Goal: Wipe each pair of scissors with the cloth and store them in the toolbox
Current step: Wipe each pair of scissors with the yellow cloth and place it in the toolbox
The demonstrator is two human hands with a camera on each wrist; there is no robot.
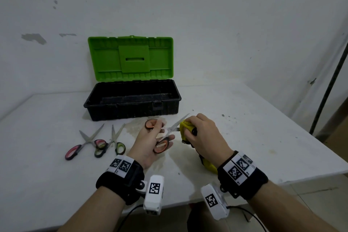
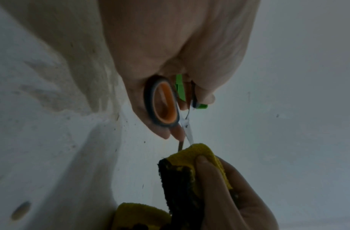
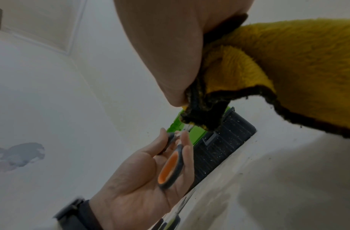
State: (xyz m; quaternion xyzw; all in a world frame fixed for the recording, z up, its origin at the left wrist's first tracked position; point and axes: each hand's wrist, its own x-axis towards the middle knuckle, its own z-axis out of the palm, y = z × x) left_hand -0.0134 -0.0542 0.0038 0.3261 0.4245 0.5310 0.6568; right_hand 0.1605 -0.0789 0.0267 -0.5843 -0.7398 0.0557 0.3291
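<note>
My left hand (image 1: 150, 137) holds the orange-handled scissors (image 1: 161, 145) above the table, palm up, their blades spread apart. The thumb pinches the far handle loop, and the near loop lies across my fingers (image 3: 186, 149). My right hand (image 1: 201, 133) grips the yellow cloth (image 1: 185, 128), which is folded around one blade. The other blade tip (image 1: 185, 117) pokes out past the cloth. In the left wrist view the cloth (image 2: 199, 152) covers the blades just beyond the pivot (image 2: 185, 124). The black toolbox (image 1: 131, 111) stands open behind, green lid (image 1: 130, 58) up.
Two more pairs lie on the white table (image 1: 56, 184) to the left: pink-handled scissors (image 1: 82, 143) and green-handled scissors (image 1: 114, 143), handles overlapping. A wall runs behind the toolbox. The table's right edge (image 1: 310, 156) falls off beside a dark pole (image 1: 327, 88).
</note>
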